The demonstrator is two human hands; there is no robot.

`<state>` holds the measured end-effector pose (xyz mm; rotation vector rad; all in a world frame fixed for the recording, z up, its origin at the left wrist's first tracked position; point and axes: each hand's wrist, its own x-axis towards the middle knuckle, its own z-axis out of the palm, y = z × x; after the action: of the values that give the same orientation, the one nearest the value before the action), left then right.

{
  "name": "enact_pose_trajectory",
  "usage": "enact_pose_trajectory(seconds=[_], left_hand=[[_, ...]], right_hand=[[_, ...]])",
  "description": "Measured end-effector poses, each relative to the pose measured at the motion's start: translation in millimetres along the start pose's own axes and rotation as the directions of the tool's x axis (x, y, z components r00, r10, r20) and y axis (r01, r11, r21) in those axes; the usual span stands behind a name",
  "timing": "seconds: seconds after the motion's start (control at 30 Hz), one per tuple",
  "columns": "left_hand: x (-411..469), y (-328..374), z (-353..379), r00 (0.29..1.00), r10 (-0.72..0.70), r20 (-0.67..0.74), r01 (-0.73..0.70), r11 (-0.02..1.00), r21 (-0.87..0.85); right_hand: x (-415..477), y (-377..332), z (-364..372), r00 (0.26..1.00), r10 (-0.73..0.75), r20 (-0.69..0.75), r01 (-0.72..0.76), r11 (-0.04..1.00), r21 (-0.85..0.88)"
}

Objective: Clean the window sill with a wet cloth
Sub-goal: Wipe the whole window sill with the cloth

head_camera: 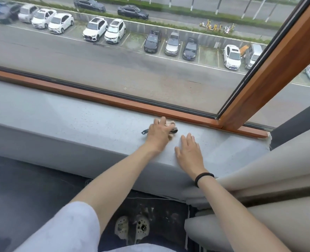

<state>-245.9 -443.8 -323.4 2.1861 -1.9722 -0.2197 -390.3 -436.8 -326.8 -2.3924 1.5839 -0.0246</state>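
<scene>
Your single head camera looks forward and down from close above the sill (74,122), facing outward, with the window (114,75) beyond the sill and the floor (32,188) beneath it.

Left hand (158,134): arm stretched forward — palm down, fingers curled over the cloth (172,129).
Right hand (188,151): flat, fingers straight.

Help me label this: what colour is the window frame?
The window frame is reddish-brown wood, seen in the head view.
</scene>
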Motion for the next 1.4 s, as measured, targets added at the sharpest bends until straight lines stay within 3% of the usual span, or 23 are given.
enact_pose_trajectory(seconds=[0.07,0.13,0.23,0.3,0.33,0.37,0.47,0.57,0.6,0.67,0.77,0.83,0.9,0.97,1.03,1.07,1.1,1.17,1.23,1.27,1.33,1.4], left_hand=[[-2,-39,-9,0.999,-0.025,-0.037,0.028,0.997,0.068],[-14,-99,-17,0.962,-0.231,-0.145,0.247,0.963,0.106],[-33,-160,-28,0.793,-0.543,-0.277,0.569,0.822,0.019],[-24,-145,-30,0.701,-0.648,-0.297,0.666,0.744,-0.052],[-21,-125,-28,0.699,-0.656,-0.287,0.663,0.744,-0.085],[-19,-101,-24,0.738,-0.618,-0.27,0.616,0.781,-0.102],[-36,-29,-4,0.929,-0.337,-0.155,0.336,0.941,-0.03],[-54,-38,-4,0.993,-0.073,-0.092,0.075,0.997,0.018],[-56,-58,-11,0.992,-0.093,-0.089,0.095,0.995,0.022],[-59,-103,-22,0.957,-0.263,-0.126,0.267,0.963,0.021],[-59,-118,-32,0.795,-0.573,-0.197,0.565,0.819,-0.103],[-57,-86,-27,0.788,-0.568,-0.237,0.561,0.821,-0.101],[-60,-41,-16,0.888,-0.413,-0.204,0.4,0.91,-0.106],[-74,-11,-5,0.98,-0.143,-0.139,0.135,0.989,-0.061],[-89,-24,-3,0.988,0.086,-0.13,-0.081,0.996,0.038],[-91,-46,-7,0.985,0.113,-0.13,-0.102,0.991,0.089],[-93,-71,-15,0.989,0.06,-0.133,-0.044,0.991,0.126],[-94,-125,-30,0.964,-0.189,-0.185,0.215,0.968,0.128],[-93,-157,-40,0.849,-0.469,-0.243,0.49,0.871,0.029],[-92,-161,-43,0.796,-0.543,-0.268,0.564,0.826,0.0],[-88,-137,-39,0.795,-0.545,-0.266,0.565,0.825,0.0],[-91,-105,-35,0.885,-0.408,-0.224,0.42,0.907,0.006]], right_hand=[[-4,1,1,1.0,-0.022,0.005,0.022,0.998,-0.059],[-5,0,0,0.999,-0.029,0.018,0.031,0.996,-0.084],[-6,-1,1,0.999,-0.037,0.021,0.039,0.995,-0.094],[-5,0,2,0.999,-0.034,0.021,0.037,0.993,-0.114],[-6,0,2,0.999,-0.031,0.024,0.034,0.992,-0.125],[-6,0,2,0.999,-0.029,0.023,0.031,0.991,-0.129],[-5,-2,2,1.0,-0.022,0.02,0.025,0.991,-0.132],[-6,-3,3,1.0,-0.016,0.012,0.017,0.993,-0.119],[-6,-3,4,1.0,-0.017,0.01,0.018,0.994,-0.112],[-8,-1,5,1.0,-0.016,0.002,0.016,0.993,-0.113],[-12,1,4,1.0,-0.001,-0.006,0.0,0.994,-0.106],[-13,-2,4,1.0,0.008,-0.004,-0.008,0.995,-0.096],[-13,-2,1,1.0,0.019,0.005,-0.018,0.996,-0.083],[-13,0,-1,1.0,0.024,0.015,-0.023,0.997,-0.074],[-13,2,-1,1.0,0.027,0.014,-0.026,0.999,-0.045],[-14,1,-1,0.999,0.033,0.002,-0.033,0.999,-0.01],[-15,0,-2,0.999,0.047,-0.019,-0.046,0.998,0.036],[-17,-4,-3,0.995,0.071,-0.067,-0.063,0.991,0.121],[-16,-11,-3,0.993,0.071,-0.094,-0.057,0.989,0.138],[-15,-20,-3,0.993,0.062,-0.1,-0.047,0.989,0.141],[-12,-36,-1,0.995,0.05,-0.091,-0.036,0.987,0.156],[-6,-59,2,0.997,0.01,-0.075,0.001,0.99,0.142]])
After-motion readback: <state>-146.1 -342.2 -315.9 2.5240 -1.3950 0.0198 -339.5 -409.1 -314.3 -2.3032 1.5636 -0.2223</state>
